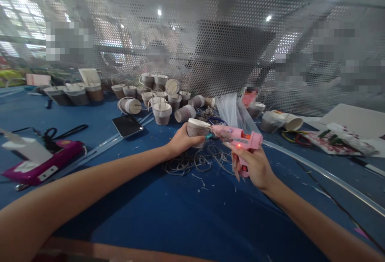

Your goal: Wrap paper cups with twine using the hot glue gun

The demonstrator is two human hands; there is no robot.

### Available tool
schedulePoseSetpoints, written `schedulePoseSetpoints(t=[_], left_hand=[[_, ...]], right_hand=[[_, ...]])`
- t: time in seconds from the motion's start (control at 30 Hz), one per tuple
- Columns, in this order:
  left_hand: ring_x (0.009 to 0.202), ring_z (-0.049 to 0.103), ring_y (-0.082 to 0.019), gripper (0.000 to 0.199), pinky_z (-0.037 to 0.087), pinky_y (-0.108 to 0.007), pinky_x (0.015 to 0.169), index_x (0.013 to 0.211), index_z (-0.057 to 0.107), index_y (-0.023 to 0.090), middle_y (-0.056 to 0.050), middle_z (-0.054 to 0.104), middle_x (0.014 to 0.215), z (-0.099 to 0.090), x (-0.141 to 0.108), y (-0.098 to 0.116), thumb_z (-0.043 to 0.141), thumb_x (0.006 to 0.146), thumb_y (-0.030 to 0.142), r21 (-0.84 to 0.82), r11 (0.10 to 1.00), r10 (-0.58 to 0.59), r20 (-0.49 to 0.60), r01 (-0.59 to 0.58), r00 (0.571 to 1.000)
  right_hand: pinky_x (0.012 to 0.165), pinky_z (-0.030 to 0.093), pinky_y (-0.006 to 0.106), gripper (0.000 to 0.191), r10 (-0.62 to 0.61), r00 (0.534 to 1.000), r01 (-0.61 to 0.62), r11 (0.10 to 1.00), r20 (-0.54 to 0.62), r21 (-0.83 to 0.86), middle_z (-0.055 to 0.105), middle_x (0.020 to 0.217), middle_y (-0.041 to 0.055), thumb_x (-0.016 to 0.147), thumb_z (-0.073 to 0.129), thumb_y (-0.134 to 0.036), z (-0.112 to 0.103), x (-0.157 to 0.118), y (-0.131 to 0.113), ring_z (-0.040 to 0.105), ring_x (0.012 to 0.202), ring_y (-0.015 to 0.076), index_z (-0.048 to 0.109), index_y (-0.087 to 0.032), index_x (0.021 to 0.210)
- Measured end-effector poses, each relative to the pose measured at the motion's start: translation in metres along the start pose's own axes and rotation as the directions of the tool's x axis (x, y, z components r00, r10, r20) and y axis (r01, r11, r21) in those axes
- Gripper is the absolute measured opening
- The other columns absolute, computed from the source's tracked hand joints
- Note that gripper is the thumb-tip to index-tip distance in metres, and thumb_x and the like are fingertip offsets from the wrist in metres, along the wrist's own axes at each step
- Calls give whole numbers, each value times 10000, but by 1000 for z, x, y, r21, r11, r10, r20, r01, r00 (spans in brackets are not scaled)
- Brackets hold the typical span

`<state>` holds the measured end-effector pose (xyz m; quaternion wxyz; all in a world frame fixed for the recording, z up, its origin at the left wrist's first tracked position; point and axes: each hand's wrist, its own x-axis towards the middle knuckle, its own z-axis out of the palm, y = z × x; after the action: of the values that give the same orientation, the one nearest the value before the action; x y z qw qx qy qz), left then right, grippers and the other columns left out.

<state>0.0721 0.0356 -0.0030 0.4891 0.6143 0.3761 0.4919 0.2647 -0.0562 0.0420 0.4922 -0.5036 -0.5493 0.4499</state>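
Held in my left hand (181, 141) is a small paper cup (197, 130) wrapped in grey-brown cord, with a white rim. My fingers curl round its left side. My right hand (258, 165) grips the handle of a pink hot glue gun (242, 138), its red light lit. The gun's nozzle points left and meets, or nearly meets, the cup's right side near the rim; exact contact is hard to tell. Loose grey cord (192, 163) lies tangled on the blue table (180, 214) below the cup and the gun.
Several cord-wrapped cups with handles (162, 113) cluster at the back, some tipped over. A black phone (128, 126) lies left of centre, beyond a purple power strip (45, 165). A clear tube (325, 173) crosses the right side. Behind stands a perforated metal screen (222, 45).
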Motion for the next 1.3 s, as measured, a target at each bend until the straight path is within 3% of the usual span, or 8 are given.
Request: schedulePoseSetpoints(t=[0.33,0.47,0.57,0.77,0.83,1.0,1.13,1.3], left_hand=[[949,645,-238,581,472,-429,944,1072,592,133,-112,682,1042,-2,3,0,839,570,295,-226,971,-97,-89,75,991],[950,644,-231,582,467,-414,958,1045,605,136,-86,691,997,-5,6,-1,856,528,226,-341,936,-136,-103,94,985],[944,649,-225,569,469,-407,962,1029,613,150,-64,702,971,-6,6,2,852,513,174,-421,899,-168,-65,126,984],[955,654,-235,534,428,-427,1006,997,643,139,-59,716,943,-8,6,4,838,500,149,-489,858,-177,6,157,984],[980,648,-242,528,410,-431,1022,993,649,138,-60,716,947,-9,6,3,834,499,156,-491,856,-168,36,164,985],[1057,618,-274,566,369,-441,1049,995,657,145,-67,718,969,-11,6,0,838,459,153,-470,864,-136,132,183,982],[1127,578,-309,594,350,-451,1056,1016,654,136,-99,708,1043,-10,4,3,843,456,191,-434,885,-77,220,168,973],[1126,573,-315,676,370,-453,1031,1060,631,140,-104,694,1073,-8,2,7,854,422,185,-391,908,-77,194,149,978]], right_hand=[[411,420,301,304,-159,977,98,926,-140,-364,485,399,-13,750,538,-477,-17,6,-1,455,338,145,583,-193,654],[592,438,348,176,-293,932,-85,397,-214,-914,632,733,115,805,490,-293,-34,16,-8,615,638,240,580,-141,803],[628,430,375,264,-266,942,-211,0,-203,-977,595,952,242,827,472,-228,-46,21,-7,623,836,342,564,-27,971],[648,438,465,285,-314,924,-295,-218,-220,-930,492,1022,279,750,463,-84,-64,17,5,507,956,405,540,-5,1013],[686,441,518,295,-302,932,-256,-152,-201,-955,482,1034,269,740,429,-57,-59,15,10,480,985,408,519,-28,1020],[962,359,566,442,-444,891,107,417,-99,-903,432,1192,253,693,515,-144,-20,16,26,393,1185,381,395,-79,1113],[971,415,454,515,-188,979,203,935,78,-292,531,1144,142,723,593,-371,7,16,30,523,1116,255,327,-194,1126],[878,450,358,419,61,975,-103,977,215,187,606,898,32,668,691,-343,10,14,20,604,866,167,472,-195,993]])
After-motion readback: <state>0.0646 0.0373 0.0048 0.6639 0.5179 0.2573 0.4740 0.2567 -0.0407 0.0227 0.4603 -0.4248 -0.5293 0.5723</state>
